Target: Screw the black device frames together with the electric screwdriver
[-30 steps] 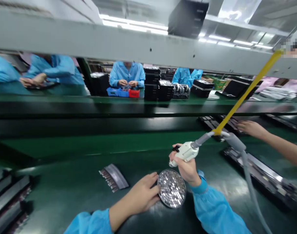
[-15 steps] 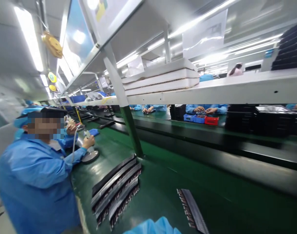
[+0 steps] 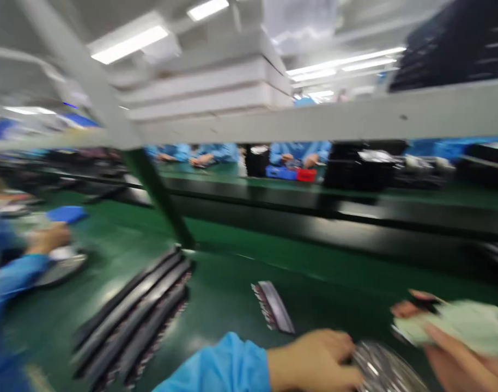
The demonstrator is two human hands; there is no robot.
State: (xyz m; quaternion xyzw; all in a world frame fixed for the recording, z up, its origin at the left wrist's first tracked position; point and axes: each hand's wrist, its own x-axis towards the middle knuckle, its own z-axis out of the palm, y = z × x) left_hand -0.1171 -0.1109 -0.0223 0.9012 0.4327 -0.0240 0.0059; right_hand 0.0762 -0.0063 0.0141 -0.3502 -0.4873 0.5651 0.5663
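Note:
The picture is smeared by motion. My left hand [image 3: 314,359], in a blue sleeve, lies at the bottom edge with curled fingers against the rim of a round metal dish [image 3: 382,373] of shiny small parts. My right hand [image 3: 445,354] is at the lower right, closed round a pale handheld power tool [image 3: 457,324] held just above and right of the dish. A short grey ribbed strip [image 3: 273,306] lies on the green belt [image 3: 232,283] just beyond my left hand.
Several long black strips [image 3: 138,316] lie side by side at the lower left. A green post [image 3: 159,196] rises behind them to a grey shelf [image 3: 314,122]. A co-worker's hand [image 3: 48,238] works at the far left. Blue and red bins [image 3: 292,174] stand across the line.
The view swung far left, where my hands left the picture, and is now sweeping back right. My hands, the dish and the tool have returned at the bottom right.

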